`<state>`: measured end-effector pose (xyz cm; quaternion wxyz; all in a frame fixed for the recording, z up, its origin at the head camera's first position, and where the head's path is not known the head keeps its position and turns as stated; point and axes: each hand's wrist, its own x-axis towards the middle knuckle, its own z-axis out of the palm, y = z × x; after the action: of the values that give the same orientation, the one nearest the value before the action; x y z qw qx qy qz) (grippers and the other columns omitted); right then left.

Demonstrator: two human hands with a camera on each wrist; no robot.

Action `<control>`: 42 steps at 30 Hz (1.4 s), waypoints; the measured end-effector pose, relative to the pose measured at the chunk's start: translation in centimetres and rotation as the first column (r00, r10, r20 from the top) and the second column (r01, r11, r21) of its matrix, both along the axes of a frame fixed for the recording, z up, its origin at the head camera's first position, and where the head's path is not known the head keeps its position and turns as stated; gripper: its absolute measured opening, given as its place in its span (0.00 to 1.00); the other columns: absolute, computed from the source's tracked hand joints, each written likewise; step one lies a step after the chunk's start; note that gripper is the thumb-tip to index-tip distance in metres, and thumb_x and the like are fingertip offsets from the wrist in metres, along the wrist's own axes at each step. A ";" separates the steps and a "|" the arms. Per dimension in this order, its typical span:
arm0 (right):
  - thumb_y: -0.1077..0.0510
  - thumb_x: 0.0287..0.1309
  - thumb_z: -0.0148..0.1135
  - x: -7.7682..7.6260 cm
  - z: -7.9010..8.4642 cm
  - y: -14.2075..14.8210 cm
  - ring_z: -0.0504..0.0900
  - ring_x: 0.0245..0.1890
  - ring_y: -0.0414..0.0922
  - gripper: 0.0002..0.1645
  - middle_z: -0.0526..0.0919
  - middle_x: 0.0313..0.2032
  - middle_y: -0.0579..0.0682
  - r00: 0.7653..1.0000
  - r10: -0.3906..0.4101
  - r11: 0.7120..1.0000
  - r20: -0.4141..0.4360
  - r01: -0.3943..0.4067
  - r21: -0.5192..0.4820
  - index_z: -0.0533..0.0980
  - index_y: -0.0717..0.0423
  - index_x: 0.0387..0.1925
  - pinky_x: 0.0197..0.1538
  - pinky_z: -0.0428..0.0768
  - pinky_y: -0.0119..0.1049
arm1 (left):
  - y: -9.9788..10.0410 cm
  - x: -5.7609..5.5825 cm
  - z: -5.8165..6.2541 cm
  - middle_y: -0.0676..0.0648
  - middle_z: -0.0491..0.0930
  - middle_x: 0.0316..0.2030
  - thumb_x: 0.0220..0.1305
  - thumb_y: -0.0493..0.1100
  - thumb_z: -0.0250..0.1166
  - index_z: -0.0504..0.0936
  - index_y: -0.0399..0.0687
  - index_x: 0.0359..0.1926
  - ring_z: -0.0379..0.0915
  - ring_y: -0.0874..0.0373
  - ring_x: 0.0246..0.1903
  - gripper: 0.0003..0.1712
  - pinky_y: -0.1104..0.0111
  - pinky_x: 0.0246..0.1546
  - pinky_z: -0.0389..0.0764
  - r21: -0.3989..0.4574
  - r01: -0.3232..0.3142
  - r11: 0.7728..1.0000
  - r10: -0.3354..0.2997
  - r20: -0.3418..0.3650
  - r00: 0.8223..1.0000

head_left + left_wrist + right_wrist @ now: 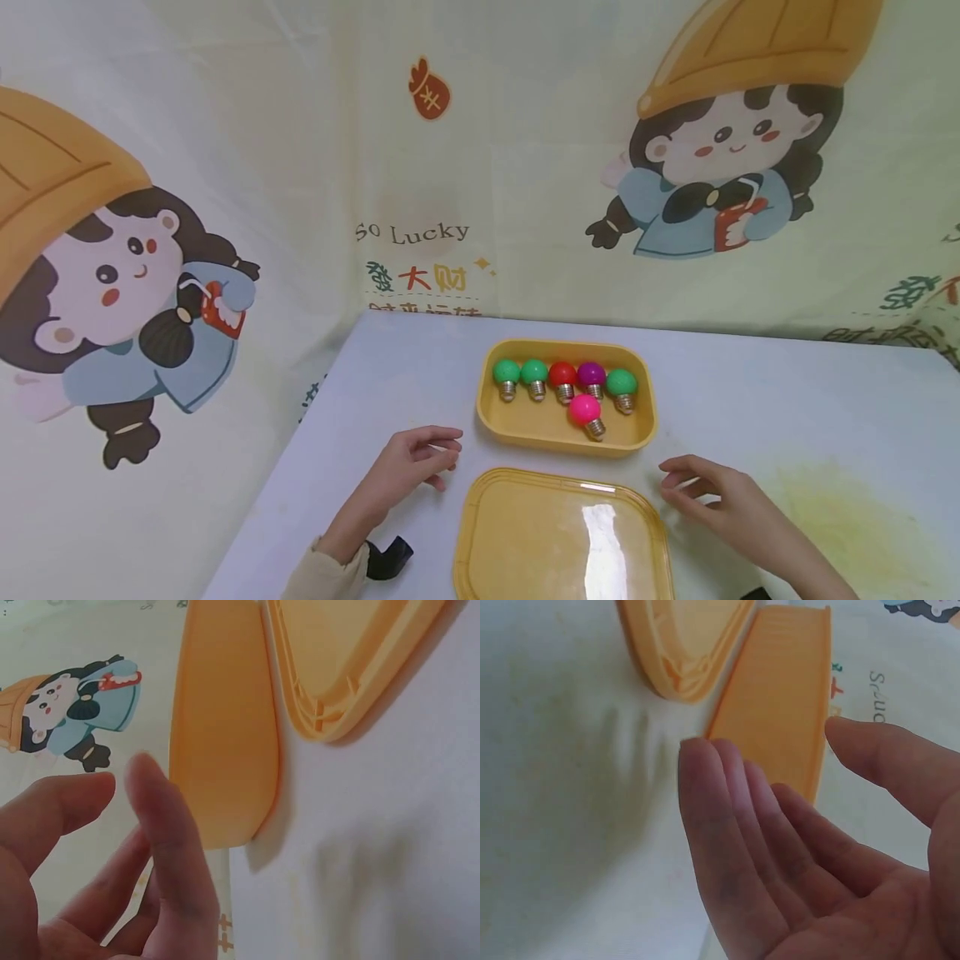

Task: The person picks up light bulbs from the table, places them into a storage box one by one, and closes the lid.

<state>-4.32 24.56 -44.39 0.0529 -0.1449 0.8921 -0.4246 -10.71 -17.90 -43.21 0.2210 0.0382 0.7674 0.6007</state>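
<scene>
A yellow oblong box (525, 429) on the table holds several small light bulbs with metal screw bases. Along its far side lie two green bulbs, a red bulb (562, 374), a purple bulb (591, 374) and another green bulb (621, 382); a pink bulb (585, 410) lies nearer. Closer to me is a yellow lid (532, 533), flat on the table. My left hand (416, 462) hovers left of the gap between box and lid, fingers loosely bent, holding nothing. To the right of the lid, my right hand (708, 496) is also free, its fingers relaxed.
The white table (750, 400) meets a printed cloth (525, 183) that hangs behind and to the left. A faint yellow stain (855, 525) marks the tabletop at the right. Black straps show at both wrists.
</scene>
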 end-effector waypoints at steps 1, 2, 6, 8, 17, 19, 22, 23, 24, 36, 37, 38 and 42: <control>0.60 0.63 0.65 0.1 -0.1 0.2 0.82 0.33 0.30 0.18 0.86 0.37 0.47 0.999 0.020 1.000 0.030 -0.019 -0.009 0.77 0.65 0.52 0.32 0.83 0.30 | 0.1 0.1 -0.1 0.34 0.80 0.51 0.66 0.45 0.68 0.76 0.35 0.61 0.80 0.47 0.42 0.28 0.66 0.33 0.86 0.006 0.010 1.000 -0.010 0.002 1.000; 0.60 0.65 0.64 0.2 -0.3 0.4 0.83 0.33 0.31 0.19 0.87 0.36 0.48 0.997 0.035 0.999 0.074 -0.033 -0.027 0.76 0.67 0.53 0.32 0.83 0.30 | 0.2 0.2 -0.3 0.34 0.80 0.51 0.66 0.45 0.67 0.76 0.35 0.61 0.81 0.47 0.42 0.27 0.66 0.33 0.86 0.011 0.019 1.000 -0.019 0.005 1.000; 0.59 0.67 0.61 0.4 -0.6 0.8 0.84 0.31 0.36 0.24 0.86 0.36 0.52 0.968 0.093 0.989 0.234 -0.064 -0.130 0.72 0.76 0.55 0.33 0.85 0.34 | 0.4 0.8 -0.7 0.35 0.81 0.50 0.65 0.43 0.67 0.76 0.34 0.61 0.82 0.51 0.40 0.26 0.66 0.32 0.85 0.027 0.039 0.999 -0.040 0.025 0.999; 0.59 0.67 0.61 0.5 -0.8 0.9 0.85 0.31 0.37 0.25 0.86 0.36 0.54 0.951 0.110 0.983 0.289 -0.061 -0.173 0.71 0.77 0.55 0.32 0.85 0.35 | 0.5 1.1 -1.0 0.36 0.81 0.50 0.65 0.42 0.68 0.77 0.34 0.60 0.82 0.53 0.37 0.26 0.66 0.31 0.85 0.025 0.047 0.999 -0.047 0.040 0.998; 0.58 0.65 0.63 0.7 -1.5 0.7 0.82 0.29 0.40 0.20 0.83 0.34 0.54 0.892 0.130 0.977 0.434 -0.042 -0.208 0.76 0.71 0.50 0.31 0.86 0.37 | 0.6 2.0 -1.6 0.41 0.84 0.44 0.63 0.39 0.68 0.77 0.31 0.58 0.84 0.54 0.35 0.25 0.65 0.28 0.85 0.010 0.062 0.998 -0.063 0.096 0.993; 0.57 0.65 0.63 0.7 -1.5 0.7 0.82 0.30 0.41 0.20 0.82 0.33 0.53 0.882 0.128 0.977 0.453 -0.033 -0.211 0.77 0.70 0.50 0.31 0.86 0.37 | 0.7 2.1 -1.7 0.41 0.85 0.43 0.62 0.39 0.68 0.77 0.31 0.58 0.85 0.53 0.36 0.26 0.64 0.28 0.85 0.013 0.058 0.998 -0.059 0.108 0.992; 0.57 0.65 0.64 0.8 -1.5 0.6 0.81 0.31 0.41 0.20 0.82 0.34 0.54 0.872 0.135 0.974 0.471 -0.030 -0.224 0.76 0.71 0.50 0.32 0.86 0.37 | 0.7 2.1 -1.7 0.42 0.86 0.43 0.62 0.39 0.69 0.77 0.31 0.58 0.85 0.52 0.35 0.25 0.63 0.29 0.86 0.008 0.048 0.999 -0.048 0.118 0.992; 0.58 0.65 0.64 0.8 -1.5 0.6 0.81 0.31 0.40 0.20 0.82 0.34 0.54 0.871 0.138 0.974 0.471 -0.032 -0.225 0.76 0.71 0.49 0.32 0.86 0.37 | 0.7 2.1 -1.8 0.42 0.86 0.42 0.62 0.39 0.69 0.77 0.31 0.58 0.85 0.53 0.35 0.25 0.64 0.28 0.86 0.000 0.044 0.999 -0.044 0.118 0.992; 0.58 0.64 0.64 0.8 -1.6 0.5 0.81 0.31 0.40 0.19 0.82 0.34 0.54 0.872 0.138 0.974 0.470 -0.033 -0.225 0.76 0.71 0.49 0.31 0.86 0.37 | 0.7 2.2 -1.8 0.42 0.86 0.42 0.62 0.39 0.69 0.78 0.31 0.57 0.84 0.54 0.35 0.24 0.64 0.28 0.86 -0.014 0.043 0.999 -0.041 0.114 0.993; 0.58 0.60 0.68 0.8 -2.4 -0.3 0.80 0.21 0.39 0.16 0.81 0.29 0.50 0.918 0.065 0.991 0.391 -0.015 -0.130 0.78 0.67 0.44 0.27 0.82 0.32 | 1.1 2.7 -1.9 0.44 0.87 0.36 0.59 0.36 0.70 0.84 0.34 0.48 0.84 0.57 0.31 0.15 0.67 0.24 0.85 -0.087 0.035 0.996 -0.027 0.086 0.996; 0.59 0.60 0.68 0.8 -2.5 -0.4 0.80 0.21 0.38 0.16 0.81 0.28 0.50 0.922 0.063 0.992 0.383 -0.015 -0.127 0.78 0.67 0.44 0.27 0.82 0.32 | 1.2 2.7 -1.9 0.44 0.87 0.36 0.59 0.35 0.70 0.85 0.34 0.47 0.84 0.57 0.30 0.14 0.66 0.25 0.85 -0.088 0.029 0.996 -0.021 0.089 0.996; 0.59 0.60 0.68 0.9 -2.5 -0.4 0.80 0.21 0.37 0.15 0.81 0.28 0.49 0.926 0.060 0.992 0.373 -0.014 -0.123 0.78 0.67 0.43 0.27 0.82 0.32 | 1.2 2.8 -2.0 0.44 0.87 0.36 0.59 0.35 0.70 0.85 0.34 0.46 0.84 0.57 0.30 0.14 0.66 0.25 0.85 -0.090 0.022 0.996 -0.014 0.090 0.996; 0.62 0.60 0.67 0.9 -2.7 -0.7 0.79 0.21 0.36 0.13 0.81 0.27 0.49 0.934 0.038 0.994 0.355 0.003 -0.114 0.78 0.67 0.43 0.27 0.83 0.32 | 1.4 2.9 -2.3 0.45 0.86 0.35 0.56 0.32 0.70 0.83 0.31 0.48 0.83 0.57 0.28 0.17 0.64 0.25 0.86 -0.090 -0.014 0.996 0.022 0.079 0.997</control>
<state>-3.46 23.88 -47.09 0.2095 -0.0759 0.8411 -0.4929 -7.85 -16.46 -45.52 0.2475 -0.0026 0.7843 0.5688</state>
